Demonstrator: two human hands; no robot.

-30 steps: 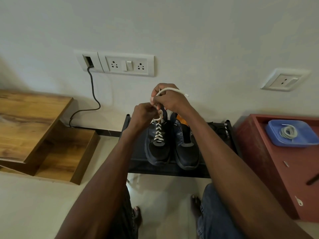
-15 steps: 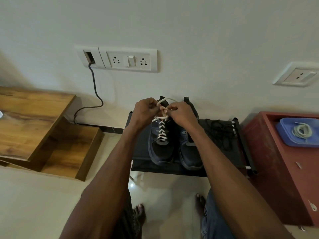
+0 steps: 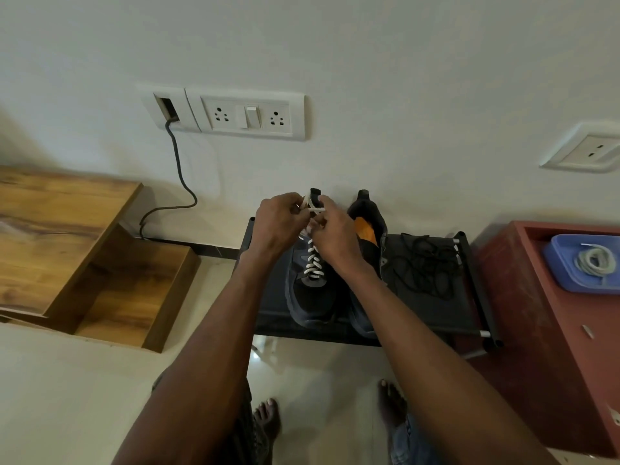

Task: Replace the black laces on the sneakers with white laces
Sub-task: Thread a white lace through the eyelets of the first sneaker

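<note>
Two sneakers sit side by side on the little black rack (image 3: 469, 283) against the wall, toes pointing at me. The left sneaker (image 3: 310, 293) already has the white lace (image 3: 313, 263) criss-crossed up its front, and both my hands are up at the top of it. My left hand (image 3: 276, 226) has a closed grip, pinching the loose lace ends near the tongue, and my right hand (image 3: 335, 236) is curled the same way, pinching the lace just beside it, so the two hands are nearly touching. The right sneaker (image 3: 365, 229) has no lace in it that I can see, just the orange insole showing. The old black laces (image 3: 424, 266) are dumped in a tangle on the rack to the right of the shoes. Over on the red cabinet (image 3: 536, 330) there's a blue tray (image 3: 563, 276) with a coiled white lace (image 3: 595, 261) in it.
</note>
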